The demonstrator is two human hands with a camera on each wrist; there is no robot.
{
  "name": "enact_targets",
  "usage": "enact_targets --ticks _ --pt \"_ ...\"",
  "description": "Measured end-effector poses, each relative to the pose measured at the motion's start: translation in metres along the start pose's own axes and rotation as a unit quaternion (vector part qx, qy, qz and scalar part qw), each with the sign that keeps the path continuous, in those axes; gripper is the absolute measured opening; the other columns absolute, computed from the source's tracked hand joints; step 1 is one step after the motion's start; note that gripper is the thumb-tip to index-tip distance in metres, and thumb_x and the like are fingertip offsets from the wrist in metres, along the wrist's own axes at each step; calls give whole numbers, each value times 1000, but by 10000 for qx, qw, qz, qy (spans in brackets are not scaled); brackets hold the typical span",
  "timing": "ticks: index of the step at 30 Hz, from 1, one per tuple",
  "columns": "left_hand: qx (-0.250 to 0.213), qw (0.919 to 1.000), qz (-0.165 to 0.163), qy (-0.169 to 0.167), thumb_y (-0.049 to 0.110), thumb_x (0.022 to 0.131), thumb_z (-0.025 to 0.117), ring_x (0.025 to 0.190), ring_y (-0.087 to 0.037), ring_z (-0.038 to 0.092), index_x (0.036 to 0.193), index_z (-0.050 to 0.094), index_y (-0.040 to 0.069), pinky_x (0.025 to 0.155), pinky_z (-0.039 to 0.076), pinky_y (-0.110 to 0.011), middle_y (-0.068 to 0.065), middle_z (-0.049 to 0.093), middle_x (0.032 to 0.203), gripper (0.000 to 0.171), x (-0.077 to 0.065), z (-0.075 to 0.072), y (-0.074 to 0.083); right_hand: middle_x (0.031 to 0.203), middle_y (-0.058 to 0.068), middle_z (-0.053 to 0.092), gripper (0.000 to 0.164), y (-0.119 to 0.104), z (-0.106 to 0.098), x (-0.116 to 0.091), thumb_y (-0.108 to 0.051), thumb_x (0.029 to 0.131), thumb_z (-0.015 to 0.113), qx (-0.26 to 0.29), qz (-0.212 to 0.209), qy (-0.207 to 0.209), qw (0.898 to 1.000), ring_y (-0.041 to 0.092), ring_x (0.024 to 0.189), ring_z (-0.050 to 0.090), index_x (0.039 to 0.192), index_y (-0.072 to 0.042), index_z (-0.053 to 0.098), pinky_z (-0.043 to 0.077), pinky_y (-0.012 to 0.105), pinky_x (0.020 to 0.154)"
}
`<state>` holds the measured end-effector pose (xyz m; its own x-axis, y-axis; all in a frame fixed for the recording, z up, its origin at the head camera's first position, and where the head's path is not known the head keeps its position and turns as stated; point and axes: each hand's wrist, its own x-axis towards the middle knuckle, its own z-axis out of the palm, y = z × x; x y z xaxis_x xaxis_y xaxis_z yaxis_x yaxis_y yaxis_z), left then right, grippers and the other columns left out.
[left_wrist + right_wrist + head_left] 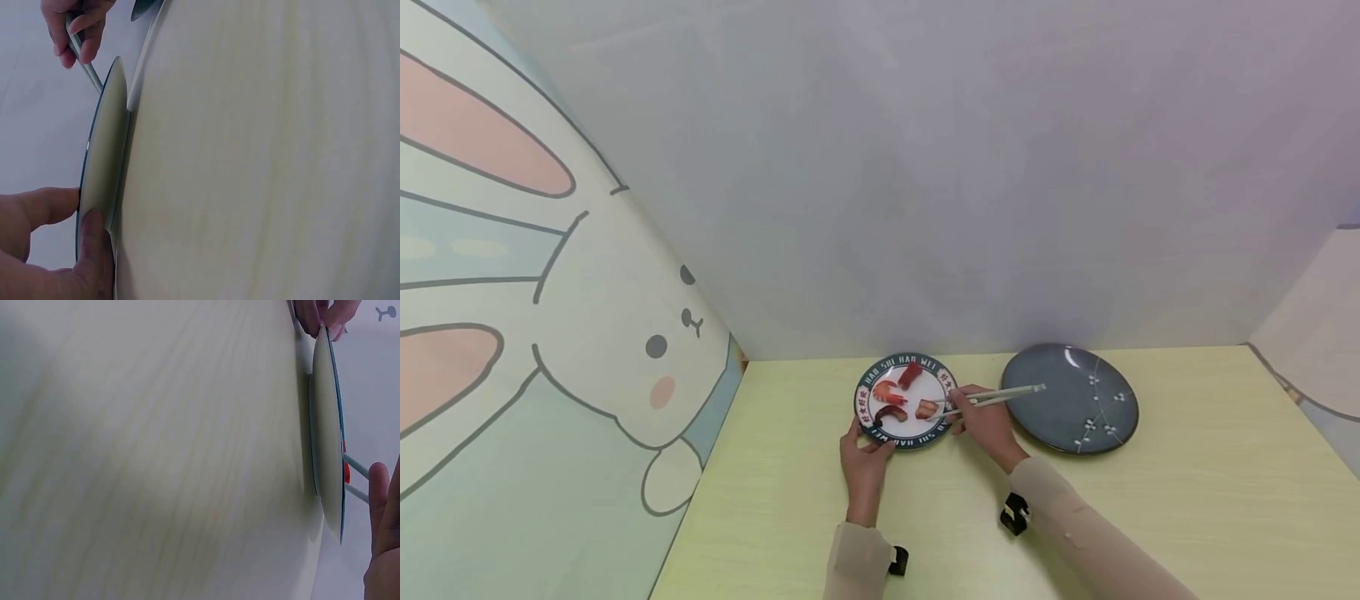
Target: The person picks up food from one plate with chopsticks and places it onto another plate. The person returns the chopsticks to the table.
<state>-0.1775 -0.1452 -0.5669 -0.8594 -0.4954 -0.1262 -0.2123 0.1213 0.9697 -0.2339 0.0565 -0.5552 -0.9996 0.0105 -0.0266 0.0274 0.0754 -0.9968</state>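
A round plate (pixel 901 361) with a dark lettered rim holds a shrimp (pixel 887 393), a red block-like piece (pixel 910 375), a dark curved tentacle-like piece (pixel 891 413) and a small orange-tan piece (pixel 927 409). My left hand (pixel 863 462) grips its near-left rim, thumb and fingers on either side of the edge, as the left wrist view confirms. In my right hand (pixel 988 427) is a pair of pale chopsticks (pixel 1017 392). Their tips reach over the plate's right side, one on each side of the orange-tan piece; whether they touch it I cannot tell.
A larger dark grey plate (pixel 1045 412) with a white blossom pattern sits to the right, just beyond my right hand. Both plates are on a pale yellow wood-grain table (pixel 790 500), near its back edge. Behind rises a plain grey-white wall (pixel 887 208).
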Motion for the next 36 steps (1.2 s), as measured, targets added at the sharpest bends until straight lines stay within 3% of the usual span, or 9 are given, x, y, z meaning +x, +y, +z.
enact_targets --ticks 5,15,27,36 --pt "-24 10000 13 -18 -14 80 79 89 -24 66 155 45 -7 68 56 -23 -24 51 130 83 0 0 -1 82 17 76 23 3 3 -2 -12 106 62 -136 -111 122 9998 23 61 72 105 7 74 62 33 57" --pt "-24 10000 33 -29 -14 79 80 87 -22 65 155 45 -7 66 54 -20 -24 52 130 83 0 -1 -3 88 26 76 23 8 5 -6 -9 106 61 192 -8 404 9990 23 65 75 108 12 73 62 31 59" --pt "-58 10000 35 -30 -15 79 79 88 -23 65 155 44 -8 67 55 -21 -24 52 128 84 1 0 -2 96 31 74 24 12 3 -9 -7 107 58 400 -46 423 9983 14 67 75 110 13 71 63 30 62" --pt "16 10000 74 -63 -12 81 79 87 -22 66 155 44 -9 66 54 -20 -24 51 131 83 1 -1 -2 93 33 72 28 8 -1 -11 -7 109 56 686 -157 355 9969 14 66 75 110 18 68 64 32 64"
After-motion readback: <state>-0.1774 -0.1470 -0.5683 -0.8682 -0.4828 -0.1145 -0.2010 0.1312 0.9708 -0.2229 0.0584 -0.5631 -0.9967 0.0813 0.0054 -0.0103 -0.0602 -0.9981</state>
